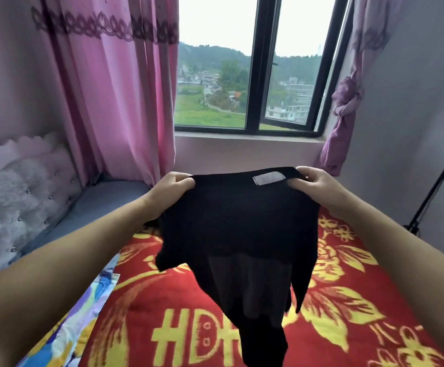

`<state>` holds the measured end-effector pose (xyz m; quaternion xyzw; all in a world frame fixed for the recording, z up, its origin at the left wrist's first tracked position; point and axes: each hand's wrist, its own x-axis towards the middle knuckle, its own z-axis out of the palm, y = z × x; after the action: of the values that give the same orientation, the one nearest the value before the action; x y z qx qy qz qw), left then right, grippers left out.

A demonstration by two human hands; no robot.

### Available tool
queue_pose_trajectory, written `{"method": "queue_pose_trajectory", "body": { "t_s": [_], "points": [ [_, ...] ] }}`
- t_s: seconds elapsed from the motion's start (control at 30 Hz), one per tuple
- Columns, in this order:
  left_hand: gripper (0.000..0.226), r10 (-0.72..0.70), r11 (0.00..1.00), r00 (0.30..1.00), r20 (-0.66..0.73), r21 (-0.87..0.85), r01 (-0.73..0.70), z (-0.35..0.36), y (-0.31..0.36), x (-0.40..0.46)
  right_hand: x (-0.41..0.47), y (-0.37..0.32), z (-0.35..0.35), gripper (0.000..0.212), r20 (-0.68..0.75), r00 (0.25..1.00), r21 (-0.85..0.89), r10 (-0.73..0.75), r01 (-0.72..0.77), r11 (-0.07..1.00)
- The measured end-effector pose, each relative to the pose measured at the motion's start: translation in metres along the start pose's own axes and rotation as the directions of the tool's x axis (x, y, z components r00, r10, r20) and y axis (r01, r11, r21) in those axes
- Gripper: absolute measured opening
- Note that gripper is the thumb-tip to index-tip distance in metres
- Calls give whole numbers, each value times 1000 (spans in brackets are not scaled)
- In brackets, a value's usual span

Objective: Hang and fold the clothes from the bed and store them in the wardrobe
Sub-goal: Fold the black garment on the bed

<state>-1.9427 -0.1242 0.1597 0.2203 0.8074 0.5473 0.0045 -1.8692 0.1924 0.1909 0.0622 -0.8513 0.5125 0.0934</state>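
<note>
A black garment (239,223) with a white label near its top edge hangs in the air over the bed. My left hand (171,190) pinches its top left corner and my right hand (318,186) pinches its top right corner. The cloth is stretched between both hands. Its lower part is thinner and partly see-through, and it dangles down toward the red blanket (162,300) with yellow flowers and letters. The garment's bottom end runs out of view at the lower edge.
A padded white headboard (16,197) stands at the left. Pink curtains (114,102) flank a window (250,75) straight ahead. A black stand (432,192) leans at the right wall. A blue patterned cloth (83,321) lies along the bed's left side.
</note>
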Motion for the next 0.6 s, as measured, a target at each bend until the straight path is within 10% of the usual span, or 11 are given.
{"method": "queue_pose_trajectory", "body": {
  "t_s": [0.43, 0.6],
  "points": [
    [55, -53, 990, 934, 353, -106, 96, -54, 35, 11, 6, -13, -5, 17, 153, 988, -554, 17, 72, 829],
    [73, -130, 988, 897, 423, -20, 153, -61, 46, 15, 4, 8, 2, 24, 60, 994, -130, 93, -84, 988]
  ]
}}
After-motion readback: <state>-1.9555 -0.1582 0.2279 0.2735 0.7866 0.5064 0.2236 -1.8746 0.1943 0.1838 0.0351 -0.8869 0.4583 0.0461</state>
